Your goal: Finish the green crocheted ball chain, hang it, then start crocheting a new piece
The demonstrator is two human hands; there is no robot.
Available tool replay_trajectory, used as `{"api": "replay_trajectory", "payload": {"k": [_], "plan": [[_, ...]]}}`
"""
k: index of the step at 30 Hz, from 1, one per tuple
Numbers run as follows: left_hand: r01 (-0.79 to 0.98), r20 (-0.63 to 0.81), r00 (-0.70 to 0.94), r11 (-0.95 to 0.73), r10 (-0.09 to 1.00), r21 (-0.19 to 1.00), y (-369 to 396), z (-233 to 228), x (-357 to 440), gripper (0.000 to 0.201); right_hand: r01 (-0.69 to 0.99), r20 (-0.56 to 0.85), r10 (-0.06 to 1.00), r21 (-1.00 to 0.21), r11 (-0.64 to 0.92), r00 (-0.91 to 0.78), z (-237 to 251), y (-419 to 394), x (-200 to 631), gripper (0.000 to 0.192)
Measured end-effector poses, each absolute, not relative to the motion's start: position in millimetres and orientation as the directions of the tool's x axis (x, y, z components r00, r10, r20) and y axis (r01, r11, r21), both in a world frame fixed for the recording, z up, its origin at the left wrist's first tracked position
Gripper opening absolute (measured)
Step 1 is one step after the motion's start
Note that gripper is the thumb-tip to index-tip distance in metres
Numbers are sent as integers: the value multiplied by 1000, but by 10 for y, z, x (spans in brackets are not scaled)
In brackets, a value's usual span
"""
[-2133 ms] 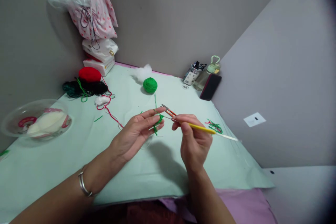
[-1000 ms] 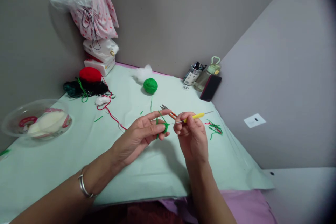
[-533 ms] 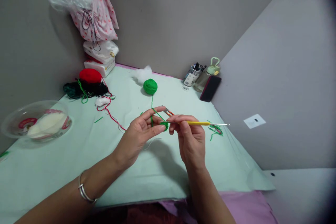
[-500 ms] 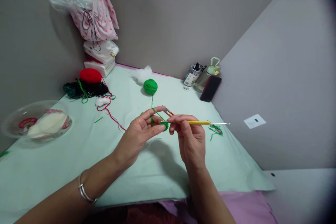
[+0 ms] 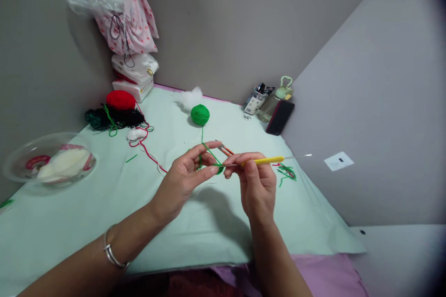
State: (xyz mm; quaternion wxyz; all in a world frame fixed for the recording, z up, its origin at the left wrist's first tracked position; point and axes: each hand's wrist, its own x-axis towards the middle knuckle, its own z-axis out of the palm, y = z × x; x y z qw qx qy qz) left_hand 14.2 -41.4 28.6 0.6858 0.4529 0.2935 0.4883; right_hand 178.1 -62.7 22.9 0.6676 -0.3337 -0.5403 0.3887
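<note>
Between thumb and fingers, my left hand [image 5: 188, 167] pinches a small green crochet piece [image 5: 219, 169], its index finger stretched out with green yarn over it. That yarn runs back to a green yarn ball [image 5: 200, 114] on the table. My right hand [image 5: 256, 178] is closed round a crochet hook with a yellow grip [image 5: 266, 161]. The hook's left tip meets the green piece; its other metal end points right and slightly up. Just behind my fingers lies an orange and grey tool [image 5: 225, 149], partly hidden by my right hand.
On the left stand a clear plastic bowl [image 5: 49, 158], a red yarn ball [image 5: 121, 100] and dark yarn [image 5: 97, 120]. White stuffing [image 5: 191, 98] lies at the back. A phone [image 5: 280, 117], bottle [image 5: 268, 109] and pen holder [image 5: 255, 102] are back right, yarn scraps [image 5: 287, 172] nearer.
My right hand has shifted slightly right, and the crochet hook has tilted so that its right end sits higher. My left hand stays almost still with the green piece.
</note>
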Motion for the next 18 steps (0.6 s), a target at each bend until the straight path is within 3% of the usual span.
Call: {"api": "replay_trajectory", "payload": {"k": [5,12,18], "plan": [[-321,109,298,-8,948,947,-419,268,128,38,-24,521,840,-848,530,148,232,-668,1744,21],[-286,117,294,-29,948,958,-410,273,122,37,10,554,819,-829,559,146,220,-659,1728,22],[-217,137,240,-84,961,973,-413,245,135,38,211,698,712,-709,672,77,236,-691,1718,23]]}}
